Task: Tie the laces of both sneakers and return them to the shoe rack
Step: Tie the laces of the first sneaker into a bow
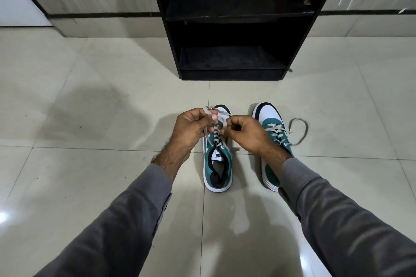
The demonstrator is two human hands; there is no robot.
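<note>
Two green-and-white sneakers stand side by side on the tiled floor, toes toward the rack. Over the left sneaker (218,164) my left hand (191,128) pinches a loop of its grey lace (208,109). My right hand (245,131) grips the other strand of the same lace just beside it. The right sneaker (271,123) is partly covered by my right wrist and sleeve. Its lace (300,129) lies loose in a curl on the floor to its right.
A black shoe rack (231,18) with dark open shelves stands straight ahead against the wall, its base about a shoe length beyond the toes. Pale floor tiles (90,119) spread to both sides. A wall skirting runs behind.
</note>
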